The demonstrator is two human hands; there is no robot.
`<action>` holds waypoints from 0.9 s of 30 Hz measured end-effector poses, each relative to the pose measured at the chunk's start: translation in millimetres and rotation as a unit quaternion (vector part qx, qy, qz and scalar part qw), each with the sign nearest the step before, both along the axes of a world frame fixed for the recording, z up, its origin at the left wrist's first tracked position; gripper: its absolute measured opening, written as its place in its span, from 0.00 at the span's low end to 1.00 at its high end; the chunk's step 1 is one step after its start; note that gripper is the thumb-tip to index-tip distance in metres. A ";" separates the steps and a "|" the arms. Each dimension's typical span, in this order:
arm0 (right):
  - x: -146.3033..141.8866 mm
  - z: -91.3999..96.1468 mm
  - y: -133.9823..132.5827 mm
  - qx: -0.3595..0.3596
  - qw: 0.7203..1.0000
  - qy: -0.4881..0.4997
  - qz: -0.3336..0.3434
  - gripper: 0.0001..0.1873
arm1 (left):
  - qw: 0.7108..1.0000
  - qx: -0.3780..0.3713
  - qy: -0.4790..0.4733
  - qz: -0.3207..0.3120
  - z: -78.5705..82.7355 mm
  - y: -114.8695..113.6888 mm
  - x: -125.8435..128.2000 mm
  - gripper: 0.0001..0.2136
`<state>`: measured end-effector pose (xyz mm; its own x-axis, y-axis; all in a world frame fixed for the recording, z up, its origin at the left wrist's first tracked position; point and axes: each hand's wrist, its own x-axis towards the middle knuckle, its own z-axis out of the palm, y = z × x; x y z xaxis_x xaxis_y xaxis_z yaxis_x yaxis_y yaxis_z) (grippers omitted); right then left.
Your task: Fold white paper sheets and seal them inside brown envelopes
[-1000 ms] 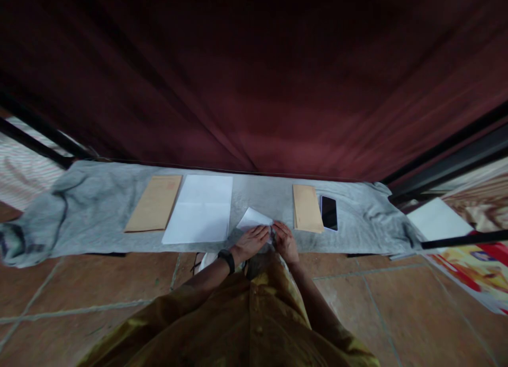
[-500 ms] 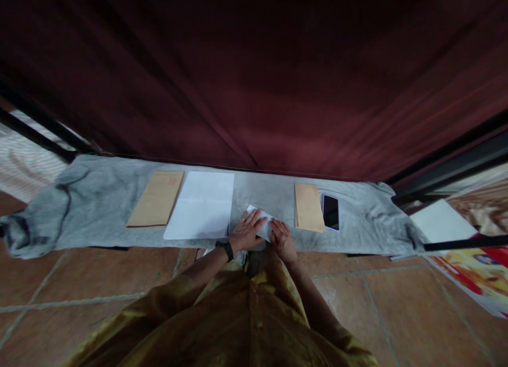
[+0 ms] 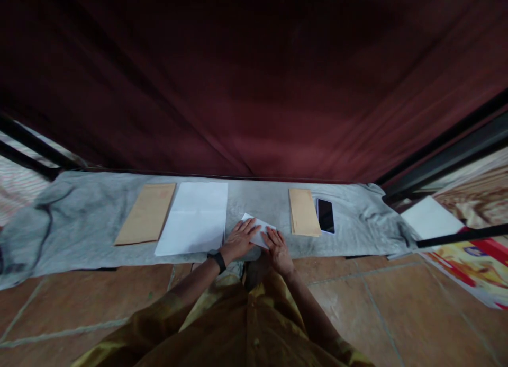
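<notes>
A folded white sheet of paper (image 3: 259, 236) lies slantwise on the grey cloth, close to its front edge. My left hand (image 3: 239, 240) rests flat on the left part of this paper, fingers stretched out; a dark band circles that wrist. On the paper's right end lies my right hand (image 3: 278, 250), its fingers extended and pressing down. Just left of my left hand is a stack of large white sheets (image 3: 194, 218). Brown envelopes (image 3: 305, 212) lie to the right of my right hand. Parts of the folded paper are hidden under both hands.
The grey cloth (image 3: 262, 197) covers a long narrow surface before a dark red curtain (image 3: 254, 118). A large brown envelope (image 3: 146, 213) lies at left, a phone (image 3: 326, 216) at right. Dark metal bars (image 3: 448, 160) flank the surface. A colourful printed package (image 3: 476, 263) is at far right.
My right hand's fingers have gone from curled at the paper's end to stretched out flat on it. The left hand still presses the paper. The whole view has shifted slightly.
</notes>
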<state>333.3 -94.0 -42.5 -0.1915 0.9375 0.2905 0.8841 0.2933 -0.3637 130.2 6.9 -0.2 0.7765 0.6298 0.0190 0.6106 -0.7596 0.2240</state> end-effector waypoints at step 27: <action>9.6 4.4 -1.1 0.001 0.999 -0.001 -0.048 0.28 | 0.999 0.025 0.037 -0.004 -11.7 -23.7 18.1 0.29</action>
